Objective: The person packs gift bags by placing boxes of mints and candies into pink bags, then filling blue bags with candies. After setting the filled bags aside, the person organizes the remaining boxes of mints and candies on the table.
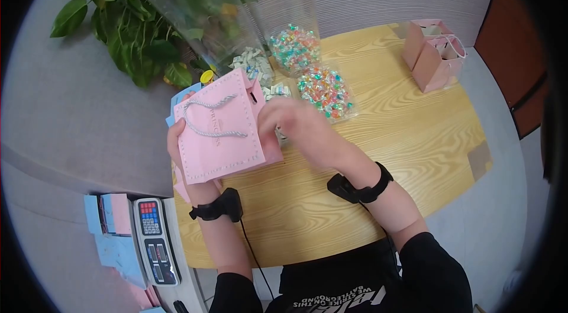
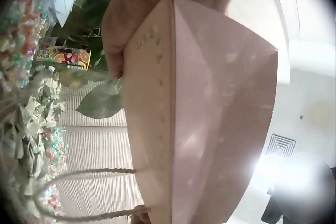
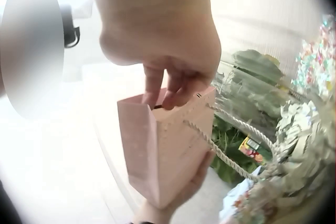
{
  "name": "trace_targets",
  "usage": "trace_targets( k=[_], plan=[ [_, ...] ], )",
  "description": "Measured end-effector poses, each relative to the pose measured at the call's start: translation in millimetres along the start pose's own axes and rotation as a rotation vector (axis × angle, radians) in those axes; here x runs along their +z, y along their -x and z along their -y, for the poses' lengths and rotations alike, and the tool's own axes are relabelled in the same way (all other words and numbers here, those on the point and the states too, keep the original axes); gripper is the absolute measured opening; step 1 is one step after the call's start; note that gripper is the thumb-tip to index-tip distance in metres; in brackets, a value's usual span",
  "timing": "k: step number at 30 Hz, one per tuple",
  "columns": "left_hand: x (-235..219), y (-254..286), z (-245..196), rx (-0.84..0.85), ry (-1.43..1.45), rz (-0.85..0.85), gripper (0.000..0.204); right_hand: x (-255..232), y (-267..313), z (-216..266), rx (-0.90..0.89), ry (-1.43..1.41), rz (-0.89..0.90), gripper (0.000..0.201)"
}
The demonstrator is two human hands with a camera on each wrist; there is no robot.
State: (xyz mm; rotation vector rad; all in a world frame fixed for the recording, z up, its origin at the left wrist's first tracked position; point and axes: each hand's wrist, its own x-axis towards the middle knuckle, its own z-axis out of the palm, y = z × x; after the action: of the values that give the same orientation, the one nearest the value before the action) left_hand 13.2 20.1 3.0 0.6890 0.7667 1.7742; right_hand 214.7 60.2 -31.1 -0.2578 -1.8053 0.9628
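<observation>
A pink paper gift bag [image 1: 216, 129] with silver rope handles and a bead-like border lies tilted on its side in the air, its mouth facing right. My left hand [image 1: 176, 138] grips it around the base, partly hidden behind the bag. At the mouth is my right hand [image 1: 299, 129], knuckles up and fingers bent. In the right wrist view, fingers of the right hand [image 3: 163, 45] reach down into the bag [image 3: 178, 145] opening, and I cannot tell whether they hold anything. The left wrist view shows the bag's pink side panel [image 2: 210, 124].
Wrapped candies in bright colours fill a clear tray [image 1: 354, 113] and a clear bin [image 1: 313, 14] behind it. Pale-wrapped sweets [image 1: 254, 64] lie beside them. Two pink bags [image 1: 435, 67] stand at the far right. A scale [image 1: 157, 242] sits left of the wooden table [image 1: 408, 135]; plant leaves [image 1: 139, 47] hang behind.
</observation>
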Motion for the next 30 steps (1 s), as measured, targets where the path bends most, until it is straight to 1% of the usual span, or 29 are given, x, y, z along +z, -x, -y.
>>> trace_targets(
  k=[2,3,5,6,8,9,11,12,14,15,17,18,20,21,24,26,27,29,30],
  plan=[
    [0,1,1,-0.020,0.009,0.064,0.059,-12,-4,11,0.196,-0.302,-0.219,0.023],
    [-3,-1,4,-0.022,0.011,0.065,0.059,-13,-4,12,0.197,-0.299,-0.220,0.023],
    [-12,-8,13,-0.032,0.093,0.095,0.063,-17,-3,14,0.413,0.066,-0.110,0.020],
    [-14,-10,18,-0.037,0.093,0.101,0.063,-17,-2,13,0.414,0.070,-0.117,0.020],
    [-16,-9,26,-0.010,-0.015,0.193,0.067,-12,-2,11,0.256,0.231,0.057,0.025],
    [-13,-7,27,-0.015,-0.015,0.199,0.067,-10,-3,15,0.258,0.235,0.051,0.025],
    [-3,1,28,-0.039,-0.107,0.236,0.071,-7,-6,26,0.036,0.296,0.037,0.034],
    [1,1,31,-0.034,-0.093,0.244,0.071,-6,-3,23,0.032,0.312,0.042,0.034],
    [5,5,35,-0.039,-0.371,0.278,0.066,-4,2,21,0.037,0.014,0.057,0.049],
    [4,5,38,-0.037,-0.367,0.281,0.066,-9,5,23,0.036,0.020,0.058,0.049],
    [1,6,41,-0.016,-0.484,0.256,0.058,-18,0,44,0.495,-0.177,0.307,0.056],
    [1,7,40,-0.017,-0.489,0.257,0.058,-16,2,43,0.493,-0.182,0.304,0.056],
    [2,11,38,-0.035,-0.283,0.262,0.053,-8,10,35,0.374,-0.406,0.217,0.052],
    [3,14,39,-0.039,-0.292,0.268,0.053,-5,13,31,0.369,-0.410,0.207,0.052],
    [6,26,42,-0.076,-0.248,0.251,0.052,4,22,19,0.270,-0.296,0.223,0.048],
    [4,29,43,-0.148,-0.226,0.151,0.051,9,26,13,0.207,-0.215,0.244,0.045],
    [-2,30,42,-0.145,-0.227,0.153,0.051,11,26,11,0.174,-0.173,0.256,0.043],
    [-15,33,36,-0.258,-0.172,0.081,0.052,12,26,10,0.109,-0.086,0.280,0.040],
    [-20,38,31,-0.258,-0.174,0.083,0.052,14,24,11,0.107,-0.086,0.278,0.040]
  ],
)
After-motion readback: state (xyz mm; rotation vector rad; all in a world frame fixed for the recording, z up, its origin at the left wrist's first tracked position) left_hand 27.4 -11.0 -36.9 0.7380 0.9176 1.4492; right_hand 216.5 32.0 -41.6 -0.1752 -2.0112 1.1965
